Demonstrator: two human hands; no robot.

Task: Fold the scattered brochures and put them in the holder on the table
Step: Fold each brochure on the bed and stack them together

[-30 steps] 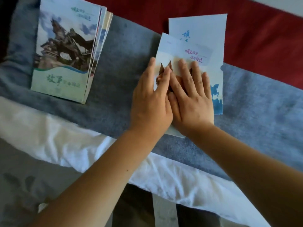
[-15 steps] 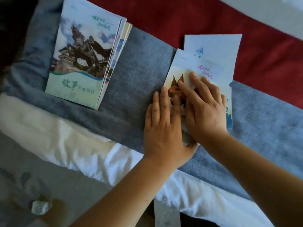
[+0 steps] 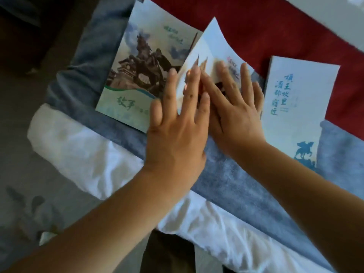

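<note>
A grey-blue towel (image 3: 226,174) runs across the surface, with a red cloth (image 3: 266,26) beyond it and a rumpled white cloth (image 3: 88,154) along the near edge. What lies under the cloths cannot be told.

On the left part of the towel lies a stack of brochures (image 3: 141,71), the top cover showing a dark statue under a cloudy sky. A single folded brochure (image 3: 212,50) sits in the middle, its left side overlapping the stack and its far corner curling up off the surface. The left hand (image 3: 177,131) lies flat with straight, spread fingers across this brochure's left edge. The right hand (image 3: 236,109) is just beside it, touching it, also flat with fingers straight on the brochure's cover. Neither hand grips anything.

To the right, another brochure (image 3: 295,99) rests half on the towel and half on the red cloth, printed with blue characters and a blue horseman, just beside the right hand. The picture is slightly blurred.
</note>
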